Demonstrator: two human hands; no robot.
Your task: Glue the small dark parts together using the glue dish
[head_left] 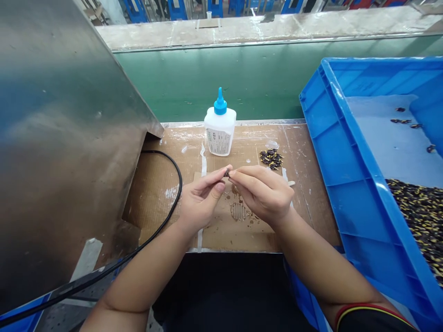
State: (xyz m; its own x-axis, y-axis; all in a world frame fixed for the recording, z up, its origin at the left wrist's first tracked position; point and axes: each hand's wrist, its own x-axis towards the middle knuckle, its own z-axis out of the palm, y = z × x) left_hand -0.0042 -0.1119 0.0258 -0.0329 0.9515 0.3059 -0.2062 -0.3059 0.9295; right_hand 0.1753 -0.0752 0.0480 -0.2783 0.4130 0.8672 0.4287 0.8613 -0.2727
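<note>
My left hand [200, 198] pinches a small dark piece [226, 173] between thumb and fingers. The fingertips of my right hand [265, 191] are pressed together at the same piece, from its right side. Both hands are held over the cardboard work surface [242, 237]. Just beyond them stands a white bottle [220, 131] with a blue nozzle cap, upright. To its right lies a small pile of black and yellow pieces [272, 158]. My fingers partly hide the held piece, and its details are too small to tell.
A blue crate [328, 138] at the right holds many black and yellow pieces [420, 221]. A metal housing [62, 138] fills the left side, with a black cable [178, 193] curving beside it. Beyond the surface runs a green belt [259, 83].
</note>
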